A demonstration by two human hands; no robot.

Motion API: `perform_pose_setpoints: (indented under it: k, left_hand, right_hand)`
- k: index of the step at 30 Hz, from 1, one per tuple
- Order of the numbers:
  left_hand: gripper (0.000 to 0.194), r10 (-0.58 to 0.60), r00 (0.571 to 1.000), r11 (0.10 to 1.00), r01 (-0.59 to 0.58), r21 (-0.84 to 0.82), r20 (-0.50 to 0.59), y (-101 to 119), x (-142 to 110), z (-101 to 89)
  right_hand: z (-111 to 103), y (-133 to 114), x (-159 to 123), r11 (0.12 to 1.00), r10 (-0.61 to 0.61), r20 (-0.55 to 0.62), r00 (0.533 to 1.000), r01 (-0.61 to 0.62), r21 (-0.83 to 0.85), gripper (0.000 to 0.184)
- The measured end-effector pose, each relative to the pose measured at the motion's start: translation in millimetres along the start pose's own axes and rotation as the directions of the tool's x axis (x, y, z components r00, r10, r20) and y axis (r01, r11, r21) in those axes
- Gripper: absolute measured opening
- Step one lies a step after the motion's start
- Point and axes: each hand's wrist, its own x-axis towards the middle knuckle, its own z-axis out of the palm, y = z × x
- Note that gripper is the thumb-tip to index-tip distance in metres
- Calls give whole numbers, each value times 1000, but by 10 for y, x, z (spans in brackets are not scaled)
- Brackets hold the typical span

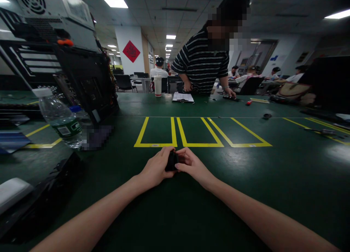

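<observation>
A small black object [171, 161] is held between my two hands, low over the green table [175, 215]; its kind I cannot make out. My left hand [158, 163] wraps round its left side, with the thumb below and the fingers over the top. From the right, my right hand [193, 167] closes on it with thumb and fingertips. Part of the object is hidden behind the fingers. Just beyond the hands, yellow tape [179, 145] marks several open-ended boxes on the tabletop.
At left stand an opened computer case [90, 77], a water bottle [61, 117] and a long black part [49, 201]. Across the table a person in a striped shirt [202, 58] leans over, near a clipboard [183, 97] and a tall cup [158, 86]. A small dark round piece [267, 116] lies right.
</observation>
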Motion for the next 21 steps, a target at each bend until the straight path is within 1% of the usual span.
perform_pose_setpoints:
  k: [6, 10, 12, 14, 17, 21]
  left_hand:
    - [60, 34, 999, 999, -34, -10, -26, -5, -8, -1]
    - [61, -3, 1000, 1000, 3, -3, -26, 35, -19, -12]
    - [62, -22, 1000, 1000, 22, -4, -22, 76, -47, -16]
    - [61, -35, 999, 999, 35, -17, -5, 130, -104, -19]
    - [61, -23, 1000, 1000, 23, -19, 11, 232, -243, -15]
    - [58, 6, 1000, 1000, -6, -18, -17, 368, -468, 14]
  right_hand:
    - [39, 24, 11, 999, -40, -65, 997, 40, -11, 19]
    - [55, 35, 5, 999, -36, -93, 995, 34, -24, 26]
    - [64, 18, -29, 999, -16, -80, 997, 13, -33, 30]
    - [84, -7, -95, 999, 2, -69, 998, -6, -51, 31]
    - [140, -44, -247, 999, 16, -56, 998, -19, -51, 27]
    - [251, -79, -490, 999, -48, -37, 998, 48, 12, 28]
